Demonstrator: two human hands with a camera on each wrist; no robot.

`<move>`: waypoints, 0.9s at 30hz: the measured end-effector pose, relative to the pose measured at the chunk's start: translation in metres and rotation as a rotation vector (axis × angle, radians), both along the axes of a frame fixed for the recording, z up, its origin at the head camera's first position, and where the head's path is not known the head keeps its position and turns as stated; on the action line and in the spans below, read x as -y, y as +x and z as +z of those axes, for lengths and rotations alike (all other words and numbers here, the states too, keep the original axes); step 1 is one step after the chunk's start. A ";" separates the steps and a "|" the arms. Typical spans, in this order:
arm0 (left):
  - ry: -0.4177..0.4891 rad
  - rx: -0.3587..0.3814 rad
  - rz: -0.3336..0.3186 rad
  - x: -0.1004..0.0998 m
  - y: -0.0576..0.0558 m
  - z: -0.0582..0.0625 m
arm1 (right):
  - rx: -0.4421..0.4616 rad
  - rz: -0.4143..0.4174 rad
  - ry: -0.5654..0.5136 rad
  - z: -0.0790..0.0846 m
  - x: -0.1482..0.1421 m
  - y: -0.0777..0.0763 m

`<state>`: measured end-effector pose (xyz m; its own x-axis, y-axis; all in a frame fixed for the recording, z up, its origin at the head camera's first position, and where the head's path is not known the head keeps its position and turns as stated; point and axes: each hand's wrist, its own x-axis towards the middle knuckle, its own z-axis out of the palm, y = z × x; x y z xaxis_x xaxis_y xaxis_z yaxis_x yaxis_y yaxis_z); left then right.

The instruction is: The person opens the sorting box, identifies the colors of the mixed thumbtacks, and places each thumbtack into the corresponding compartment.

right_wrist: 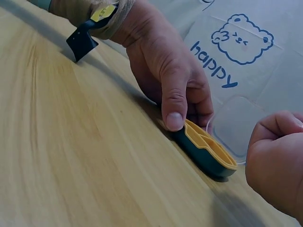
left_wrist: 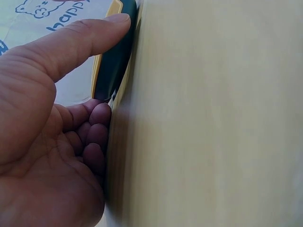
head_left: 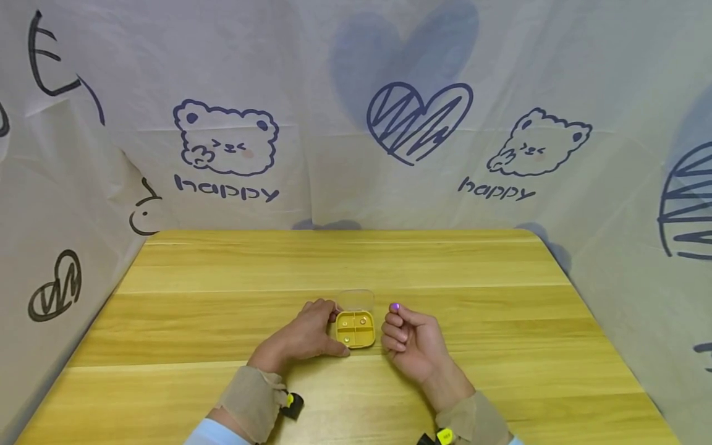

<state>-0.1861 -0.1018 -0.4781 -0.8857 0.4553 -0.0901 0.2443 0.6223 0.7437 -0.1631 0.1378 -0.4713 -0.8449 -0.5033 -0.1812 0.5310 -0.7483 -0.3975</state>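
A small pill box (head_left: 356,346) with a yellow divided inside and a dark green outside stands on the table, its clear lid (head_left: 356,301) raised at the back. Tiny shiny ring-like pieces (head_left: 363,321) lie in three compartments; the front right one shows a bare floor. My left hand (head_left: 308,330) holds the box's left side, thumb at the front edge, fingers curled towards the back. To the right of the box, my right hand (head_left: 414,343) is raised with curled fingers, pinching a tiny purple shiny thing (head_left: 395,306) between thumb and forefinger. Its kind is too small to tell.
The wooden table (head_left: 478,266) reaches back to a white cloth (head_left: 322,148) printed with bears and hearts, which also hangs at both sides. A wrist camera (head_left: 292,406) sits on the left wrist, another (head_left: 436,437) on the right.
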 end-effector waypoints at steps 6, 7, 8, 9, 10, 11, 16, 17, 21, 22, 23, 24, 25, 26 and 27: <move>0.001 0.001 0.002 0.000 0.000 0.000 | -0.016 0.023 -0.081 -0.001 0.000 0.001; 0.002 0.002 0.002 0.000 0.000 0.000 | -0.022 0.024 -0.090 -0.001 0.000 0.002; 0.002 0.004 0.003 0.000 0.000 0.000 | -0.030 0.026 -0.098 -0.001 0.000 0.002; 0.003 0.004 0.003 0.000 0.001 0.000 | -0.037 0.028 -0.104 -0.002 0.000 0.002; 0.005 0.005 0.002 0.000 0.000 -0.001 | -0.045 0.029 -0.110 -0.002 0.000 0.002; 0.007 0.005 0.001 0.000 0.000 -0.001 | -0.052 0.031 -0.116 -0.002 0.000 0.002; 0.011 0.002 0.001 0.000 0.000 -0.002 | -0.062 0.036 -0.127 -0.003 0.000 0.003; 0.011 0.004 0.001 0.000 0.000 -0.002 | -0.064 0.036 -0.128 -0.003 0.000 0.003; 0.013 0.006 0.001 0.000 0.000 -0.002 | -0.063 0.039 -0.125 -0.004 0.000 0.002; 0.012 0.007 0.001 0.000 0.000 -0.002 | -0.065 0.042 -0.125 -0.004 0.000 0.002; 0.013 0.007 0.000 0.000 0.000 -0.002 | -0.068 0.045 -0.127 -0.004 0.000 0.002; 0.012 0.006 0.001 0.000 0.000 -0.002 | -0.068 0.047 -0.126 -0.004 0.000 0.002; 0.013 0.004 0.001 0.000 0.000 -0.002 | -0.070 0.050 -0.125 -0.004 0.000 0.002; 0.012 0.002 0.001 0.000 0.000 -0.002 | -0.072 0.053 -0.126 -0.005 0.000 0.002; 0.013 0.002 0.002 0.000 0.000 -0.002 | -0.076 0.054 -0.127 -0.005 0.000 0.002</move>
